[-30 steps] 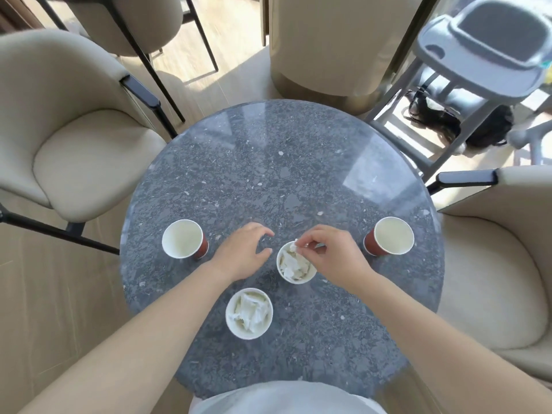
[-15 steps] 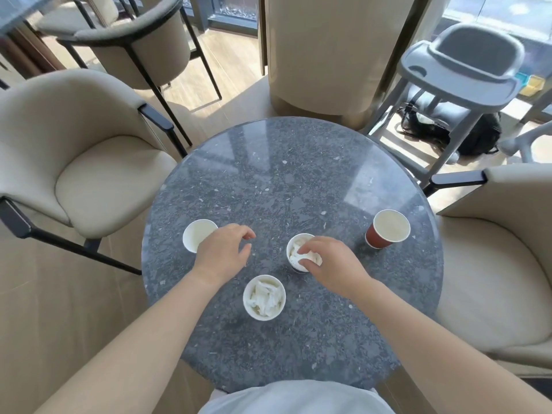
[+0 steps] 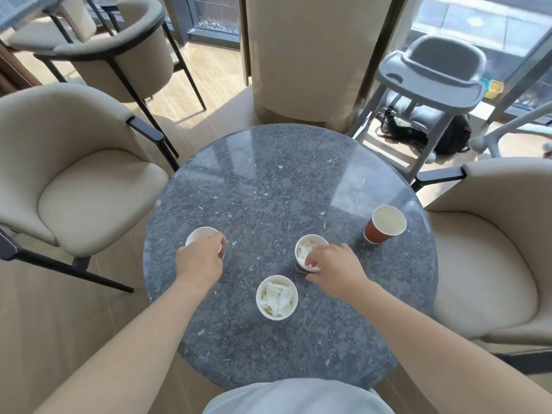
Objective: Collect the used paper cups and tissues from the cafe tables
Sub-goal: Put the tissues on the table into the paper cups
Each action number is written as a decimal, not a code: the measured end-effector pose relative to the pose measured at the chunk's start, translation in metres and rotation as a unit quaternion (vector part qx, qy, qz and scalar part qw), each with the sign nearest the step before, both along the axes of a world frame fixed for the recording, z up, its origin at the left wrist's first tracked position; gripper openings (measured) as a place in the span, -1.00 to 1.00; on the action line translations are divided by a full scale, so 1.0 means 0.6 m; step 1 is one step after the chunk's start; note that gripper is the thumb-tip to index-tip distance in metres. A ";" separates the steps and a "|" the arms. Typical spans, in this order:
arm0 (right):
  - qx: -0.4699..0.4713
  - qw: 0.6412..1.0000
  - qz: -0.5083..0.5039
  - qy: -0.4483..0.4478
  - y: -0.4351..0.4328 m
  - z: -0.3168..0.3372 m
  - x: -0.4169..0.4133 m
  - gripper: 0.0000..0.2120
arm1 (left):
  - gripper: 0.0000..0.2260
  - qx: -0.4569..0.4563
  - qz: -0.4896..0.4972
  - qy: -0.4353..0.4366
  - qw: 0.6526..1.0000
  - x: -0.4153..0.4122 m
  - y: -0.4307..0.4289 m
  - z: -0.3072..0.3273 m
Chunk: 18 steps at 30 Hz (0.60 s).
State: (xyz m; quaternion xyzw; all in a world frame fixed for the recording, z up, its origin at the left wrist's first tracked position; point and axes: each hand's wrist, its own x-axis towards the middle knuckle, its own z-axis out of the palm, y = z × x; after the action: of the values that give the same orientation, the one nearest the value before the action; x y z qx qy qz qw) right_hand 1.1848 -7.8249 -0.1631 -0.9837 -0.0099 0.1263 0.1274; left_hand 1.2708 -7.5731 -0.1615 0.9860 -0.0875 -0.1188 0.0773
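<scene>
Head view has you standing at a round table [image 3: 268, 189] with four paper cups to clear. Your left hand [image 3: 200, 261] is curled over the near side of the empty cup [image 3: 197, 236] on the left, fingers hooked at its rim. That looks like a grip for lifting, though your thumb is hidden, so how firm it is cannot be told. Your right hand [image 3: 334, 265] pinches the middle cup [image 3: 312, 245], fingertips dipping inside onto the crumpled tissue [image 3: 303, 252] and thumb low against the outer wall. Holding it that way probably keeps the paper packed down while the cup is carried. A near cup [image 3: 277, 297], also stuffed with tissue, stands untouched between your forearms, and a red cup [image 3: 385, 224] stands well apart near the right edge with nothing in it. The tissues seem gathered, so stacking the cups is likely next. The tabletop is dark speckled stone, polished enough to mirror the window light, so cups may slide on it. Beige armchairs [image 3: 83, 198] flank the table, with a broad pillar [image 3: 304, 55] behind it, a grey high chair [image 3: 433, 73] to the far right and a wood floor.
</scene>
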 end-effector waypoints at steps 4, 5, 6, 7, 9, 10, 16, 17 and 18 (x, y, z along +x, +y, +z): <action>-0.006 0.999 -0.030 -0.011 0.006 -0.003 -0.003 -0.85 | -0.69 -0.039 -0.014 0.000 0.999 0.002 -0.002 -0.006; -0.001 0.999 -0.037 -0.013 0.006 -0.003 -0.004 -0.86 | -0.69 -0.048 -0.025 -0.005 0.998 0.003 -0.008 -0.004; 0.004 0.999 -0.044 -0.014 0.004 -0.002 -0.006 -0.86 | -0.69 -0.055 -0.039 -0.010 0.998 0.003 -0.017 -0.001; 0.010 0.998 -0.052 -0.015 0.001 0.000 -0.008 -0.86 | -0.69 -0.061 -0.054 -0.016 0.997 0.002 -0.027 0.003; 0.022 0.997 -0.072 -0.020 -0.005 0.004 -0.018 -0.86 | -0.69 -0.080 -0.087 -0.031 0.992 0.000 -0.052 0.010; 0.030 0.996 -0.081 -0.024 -0.010 0.006 -0.024 -0.86 | -0.69 -0.090 -0.107 -0.038 0.989 -0.001 -0.067 0.013; 0.047 0.991 -0.124 -0.030 -0.062 0.017 -0.066 -0.84 | -0.62 -0.110 -0.186 -0.030 0.976 -0.021 -0.175 0.021; 0.052 0.990 -0.129 -0.032 -0.072 0.019 -0.073 -0.84 | -0.63 -0.105 -0.197 -0.027 0.974 -0.028 -0.194 0.020; 0.055 0.989 -0.133 -0.035 -0.083 0.020 -0.080 -0.84 | -0.65 -0.099 -0.207 -0.021 0.973 -0.035 -0.211 0.018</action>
State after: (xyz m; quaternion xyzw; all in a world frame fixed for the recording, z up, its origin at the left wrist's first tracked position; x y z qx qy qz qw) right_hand 1.1367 -7.8746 -0.1513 -0.9716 0.1096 0.0730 0.1967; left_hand 1.2498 -7.6997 -0.1508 0.9363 -0.3023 -0.1023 0.1464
